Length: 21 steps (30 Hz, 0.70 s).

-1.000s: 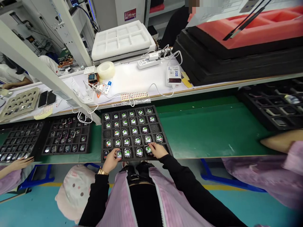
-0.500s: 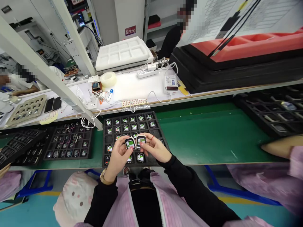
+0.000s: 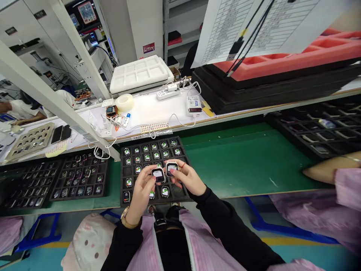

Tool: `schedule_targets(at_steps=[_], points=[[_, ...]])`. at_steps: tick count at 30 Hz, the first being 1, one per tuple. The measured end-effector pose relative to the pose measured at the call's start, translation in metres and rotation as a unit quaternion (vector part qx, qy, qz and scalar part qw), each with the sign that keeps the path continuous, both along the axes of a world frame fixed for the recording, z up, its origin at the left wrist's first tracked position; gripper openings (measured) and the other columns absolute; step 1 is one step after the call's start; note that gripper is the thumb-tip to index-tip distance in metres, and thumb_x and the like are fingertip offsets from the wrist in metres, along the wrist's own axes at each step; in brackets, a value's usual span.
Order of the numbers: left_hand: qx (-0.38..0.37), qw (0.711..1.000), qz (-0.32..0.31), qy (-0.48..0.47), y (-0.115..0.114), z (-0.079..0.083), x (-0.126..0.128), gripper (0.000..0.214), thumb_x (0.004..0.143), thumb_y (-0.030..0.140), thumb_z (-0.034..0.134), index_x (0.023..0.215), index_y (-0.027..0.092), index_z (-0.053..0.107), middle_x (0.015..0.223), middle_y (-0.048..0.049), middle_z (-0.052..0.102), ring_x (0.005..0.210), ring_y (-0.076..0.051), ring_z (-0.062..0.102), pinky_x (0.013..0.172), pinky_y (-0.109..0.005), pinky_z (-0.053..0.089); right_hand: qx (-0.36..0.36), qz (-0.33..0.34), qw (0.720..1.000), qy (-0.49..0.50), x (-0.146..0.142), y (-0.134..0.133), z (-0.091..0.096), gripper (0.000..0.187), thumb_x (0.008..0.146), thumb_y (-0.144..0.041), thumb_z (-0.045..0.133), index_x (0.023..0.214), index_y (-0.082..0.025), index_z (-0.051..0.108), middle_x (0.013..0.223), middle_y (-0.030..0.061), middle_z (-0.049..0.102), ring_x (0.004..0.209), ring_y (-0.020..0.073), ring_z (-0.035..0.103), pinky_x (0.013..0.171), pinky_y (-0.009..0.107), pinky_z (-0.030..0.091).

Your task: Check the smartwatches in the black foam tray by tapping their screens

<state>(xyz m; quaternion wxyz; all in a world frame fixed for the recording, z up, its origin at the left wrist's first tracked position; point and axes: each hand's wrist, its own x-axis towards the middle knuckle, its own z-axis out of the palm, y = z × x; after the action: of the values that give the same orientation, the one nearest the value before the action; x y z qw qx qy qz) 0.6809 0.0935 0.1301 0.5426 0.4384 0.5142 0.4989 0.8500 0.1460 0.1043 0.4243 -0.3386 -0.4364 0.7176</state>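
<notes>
Over a black foam tray (image 3: 180, 171) on the green bench, I hold up two smartwatches without straps, side by side. My left hand (image 3: 143, 188) grips one watch (image 3: 158, 175) by its edges, thumb at the lower left corner; its screen shows a white and dark display. My right hand (image 3: 188, 178) is closed on the other watch (image 3: 170, 168), its thumb lying over the lit screen. Beneath them, the tray's compartments hold several more watches (image 3: 165, 191) with white and green screens. Some of the tray is hidden behind my hands.
More watch trays stand left (image 3: 79, 177) and right (image 3: 324, 128). A shelf behind carries a tape roll (image 3: 124, 102), white foam trays (image 3: 142, 75), a power bank (image 3: 194, 105) with cables, and stacked black trays (image 3: 225, 94). A co-worker's arm (image 3: 329, 169) rests at right.
The left watch's screen has gone from white and green to white and dark. The right watch's display has changed too. At far left, a tilted tray now lies flat. The view has shifted slightly.
</notes>
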Motion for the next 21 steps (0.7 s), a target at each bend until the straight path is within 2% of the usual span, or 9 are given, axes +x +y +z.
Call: schedule_targets(at_steps=[8, 16, 21], points=[[-0.003, 0.999, 0.033, 0.007, 0.0, -0.003, 0.004, 0.031, 0.085, 0.039, 0.062, 0.111, 0.023, 0.06, 0.113, -0.0073, 0.062, 0.071, -0.01, 0.057, 0.057, -0.021, 0.046, -0.01, 0.0, 1.0, -0.018, -0.001, -0.001, -0.005, 0.054, 0.073, -0.053, 0.073, 0.109, -0.018, 0.055, 0.087, 0.0061, 0.065, 0.046, 0.0062, 0.044, 0.033, 0.015, 0.028], [-0.005, 1.0, 0.025, 0.014, -0.003, -0.001, 0.001, 0.03, 0.087, 0.037, 0.059, 0.114, 0.023, 0.058, 0.113, -0.0062, 0.063, 0.079, -0.011, 0.06, 0.068, -0.023, 0.05, 0.007, 0.031, 0.999, -0.002, 0.002, -0.001, -0.007, 0.052, 0.075, -0.047, 0.071, 0.116, -0.019, 0.053, 0.095, 0.0075, 0.064, 0.052, 0.0088, 0.05, 0.036, 0.016, 0.034], [-0.005, 0.999, 0.045, 0.009, -0.001, -0.005, 0.002, 0.032, 0.083, 0.038, 0.065, 0.109, 0.022, 0.058, 0.113, -0.0068, 0.061, 0.091, -0.015, 0.061, 0.069, -0.023, 0.051, 0.006, 0.039, 0.999, -0.019, 0.001, -0.001, -0.011, 0.055, 0.081, -0.048, 0.067, 0.123, -0.017, 0.052, 0.072, 0.0022, 0.061, 0.043, 0.0071, 0.043, 0.035, 0.016, 0.032]])
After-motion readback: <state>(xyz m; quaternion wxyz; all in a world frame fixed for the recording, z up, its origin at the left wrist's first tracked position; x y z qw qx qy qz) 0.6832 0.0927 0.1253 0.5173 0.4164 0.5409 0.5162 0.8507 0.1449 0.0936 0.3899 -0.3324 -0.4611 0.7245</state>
